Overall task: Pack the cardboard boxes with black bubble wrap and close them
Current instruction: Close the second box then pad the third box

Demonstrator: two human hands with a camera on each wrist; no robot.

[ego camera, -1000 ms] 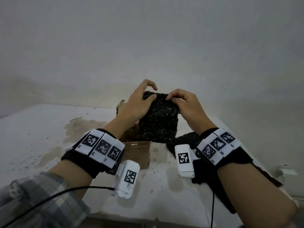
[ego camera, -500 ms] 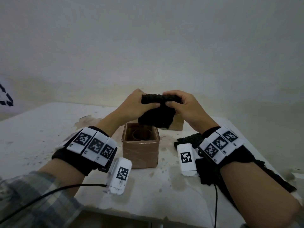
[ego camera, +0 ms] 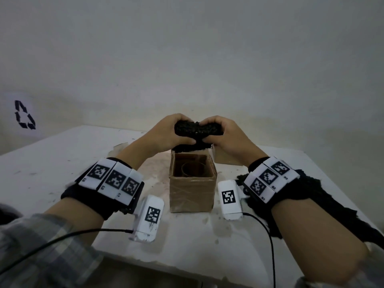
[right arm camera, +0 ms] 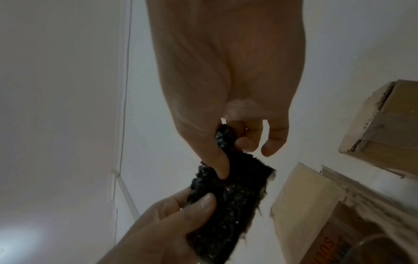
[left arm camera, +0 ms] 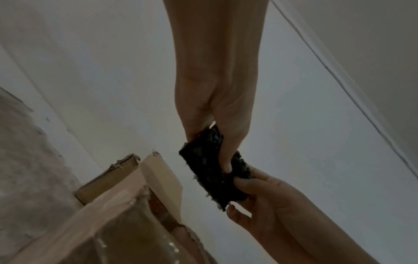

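Note:
Both hands hold a folded wad of black bubble wrap [ego camera: 197, 130] just above the far edge of an open cardboard box [ego camera: 192, 190]. My left hand [ego camera: 166, 133] grips the wad's left end and my right hand [ego camera: 226, 130] grips its right end, thumbs underneath. A round cardboard ring [ego camera: 192, 169] lies inside the box. In the left wrist view, thumb and fingers pinch the bubble wrap [left arm camera: 210, 169] beside the box's flap [left arm camera: 158, 175]. The right wrist view shows the bubble wrap [right arm camera: 230, 200] pinched the same way.
A second cardboard box [ego camera: 225, 157] stands right behind the open one. A heap of black bubble wrap [ego camera: 315, 194] lies on the white table [ego camera: 52, 173] under my right forearm. The table's front edge is close below my wrists. A pale wall rises behind.
The hanging sheet of bubble wrap has been folded down into a compact wad. Both hands have come lower and closer together above the box.

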